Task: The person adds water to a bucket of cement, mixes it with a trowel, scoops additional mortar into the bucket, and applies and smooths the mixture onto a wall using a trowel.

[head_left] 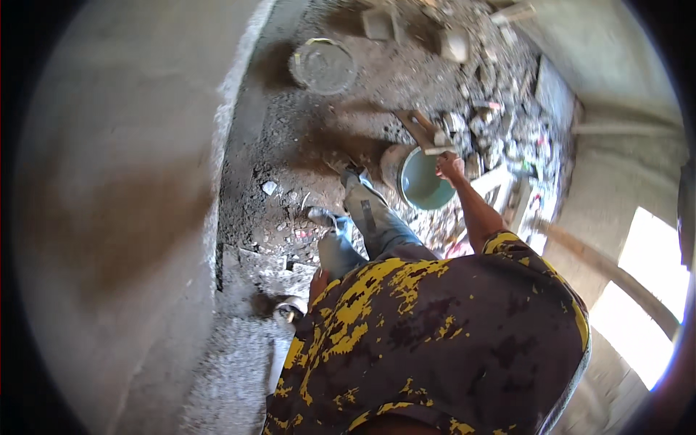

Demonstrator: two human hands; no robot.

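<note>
My right hand (449,165) is closed on a short pale bar-like tool (438,150) above the rim of a bucket (429,190) holding greyish-green liquid. Brown wooden pieces (412,125) lie just beyond the bucket. My left hand (317,284) hangs beside my left leg, mostly hidden by my yellow-and-dark shirt, so its fingers cannot be made out. My legs and boots stand on dirty, debris-strewn ground left of the bucket.
A round grey container (321,67) and two pale blocks (454,45) sit farther ahead. Rubble (494,116) lines the right wall. A plastered wall (109,196) rises on the left. Wooden poles (631,283) cross near bright openings on the right. A small container (290,310) is by my left side.
</note>
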